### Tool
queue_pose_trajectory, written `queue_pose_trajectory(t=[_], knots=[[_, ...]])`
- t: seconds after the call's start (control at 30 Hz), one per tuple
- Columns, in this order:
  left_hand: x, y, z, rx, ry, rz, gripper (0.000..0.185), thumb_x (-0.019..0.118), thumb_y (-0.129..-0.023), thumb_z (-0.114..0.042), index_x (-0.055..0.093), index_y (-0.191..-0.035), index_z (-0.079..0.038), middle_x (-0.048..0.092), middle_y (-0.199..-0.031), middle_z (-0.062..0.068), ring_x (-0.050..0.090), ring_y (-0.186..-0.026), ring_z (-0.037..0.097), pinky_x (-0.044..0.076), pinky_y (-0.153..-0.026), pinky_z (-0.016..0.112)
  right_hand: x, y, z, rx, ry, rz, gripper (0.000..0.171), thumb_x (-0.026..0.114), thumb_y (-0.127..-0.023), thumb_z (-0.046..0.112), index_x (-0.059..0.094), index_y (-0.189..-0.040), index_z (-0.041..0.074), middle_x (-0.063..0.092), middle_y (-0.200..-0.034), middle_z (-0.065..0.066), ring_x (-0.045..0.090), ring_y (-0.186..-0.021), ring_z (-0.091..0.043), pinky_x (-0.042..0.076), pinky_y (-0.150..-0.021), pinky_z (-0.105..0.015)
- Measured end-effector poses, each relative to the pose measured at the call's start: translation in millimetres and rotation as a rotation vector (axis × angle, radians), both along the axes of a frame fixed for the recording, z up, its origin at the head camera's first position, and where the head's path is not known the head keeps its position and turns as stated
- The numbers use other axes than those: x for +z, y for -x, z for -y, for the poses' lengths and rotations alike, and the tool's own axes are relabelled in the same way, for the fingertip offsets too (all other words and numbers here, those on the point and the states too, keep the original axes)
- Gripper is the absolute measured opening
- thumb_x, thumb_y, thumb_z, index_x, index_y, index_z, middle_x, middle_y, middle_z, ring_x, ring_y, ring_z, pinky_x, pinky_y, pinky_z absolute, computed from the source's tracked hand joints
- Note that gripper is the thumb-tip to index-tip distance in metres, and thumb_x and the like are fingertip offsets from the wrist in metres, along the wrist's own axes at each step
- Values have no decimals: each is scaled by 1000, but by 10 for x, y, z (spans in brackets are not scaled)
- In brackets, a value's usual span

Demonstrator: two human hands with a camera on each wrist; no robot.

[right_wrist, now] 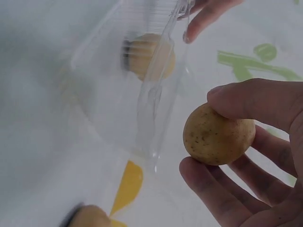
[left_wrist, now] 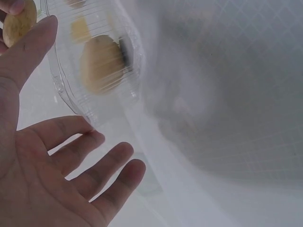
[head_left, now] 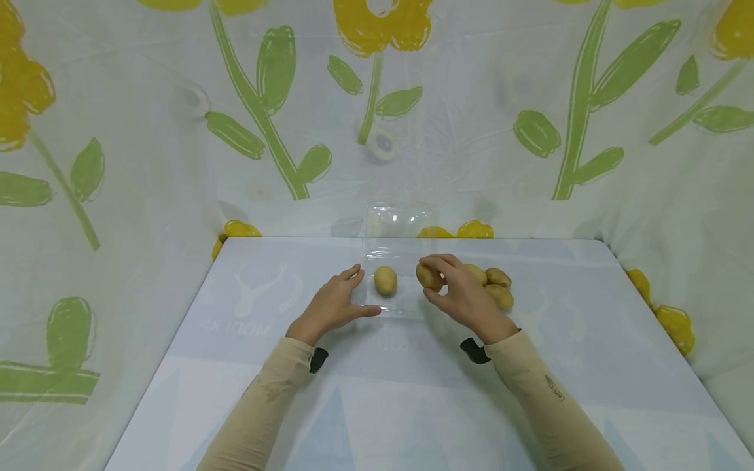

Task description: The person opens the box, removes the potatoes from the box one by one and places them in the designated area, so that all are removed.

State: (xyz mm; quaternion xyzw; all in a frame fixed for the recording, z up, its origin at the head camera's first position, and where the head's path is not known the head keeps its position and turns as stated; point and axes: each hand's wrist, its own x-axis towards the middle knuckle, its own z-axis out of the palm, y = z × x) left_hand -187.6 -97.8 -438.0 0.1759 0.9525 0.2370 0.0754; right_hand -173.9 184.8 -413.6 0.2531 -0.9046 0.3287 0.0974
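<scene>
We pinch a smooth oval potato (head_left: 429, 277) in our right hand (head_left: 465, 297) fingers beside the clear ribbed plastic tray (head_left: 393, 261), where another potato (head_left: 385, 280) lies long-axis away from us, our left hand (head_left: 332, 304) spread flat

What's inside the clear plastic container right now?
One potato lies in the clear plastic container. The right hand holds another potato beside it. The left hand hides its near-left edge.
</scene>
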Motion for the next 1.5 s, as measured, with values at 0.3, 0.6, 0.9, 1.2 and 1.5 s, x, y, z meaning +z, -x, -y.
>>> queue_pose_trajectory(t=[0.3, 0.6, 0.9, 1.2, 1.5], knots=[[-10, -3, 11, -1, -1, 5, 100, 78, -83, -57, 37, -156, -4, 27, -166, 6, 35, -146, 39, 34, -117, 50, -91, -105, -246, -18, -13, -83, 54, 84, -80, 0, 63, -130, 2, 61, -130, -12, 62, -105, -24, 59, -79, -32], [-29, 5, 8, 6, 3, 15, 100, 78, -83, -57, 35, -156, -4, 26, -166, 6, 34, -146, 39, 33, -117, 50, -214, -285, -573, -50, -43, -72, 56, 86, -76, -1, 64, -127, 5, 62, -122, -9, 63, -94, -22, 60, -74, -36], [-56, -2, 12, 18, -5, 29, 100, 78, -83, -57, 35, -157, -5, 25, -167, 4, 32, -147, 39, 32, -118, 50, -326, -452, -856, -59, -66, -112, 59, 88, -72, -4, 63, -126, 4, 61, -125, -12, 66, -95, -23, 61, -72, -36], [-37, -7, 15, 2, -10, 22, 100, 77, -83, -58, 35, -157, -5, 25, -167, 4, 33, -147, 37, 32, -118, 50, -395, -578, -1026, -93, -137, -159, 62, 90, -67, -6, 65, -124, 3, 59, -122, -17, 65, -90, -24, 60, -69, -36], [-3, -2, 16, 1, -23, 14, 99, 78, -83, -57, 36, -156, -4, 27, -166, 5, 35, -146, 39, 33, -117, 51, -445, -601, -1098, -91, -158, -189, 61, 90, -66, -8, 69, -122, 2, 61, -121, -18, 65, -99, -29, 59, -73, -41]])
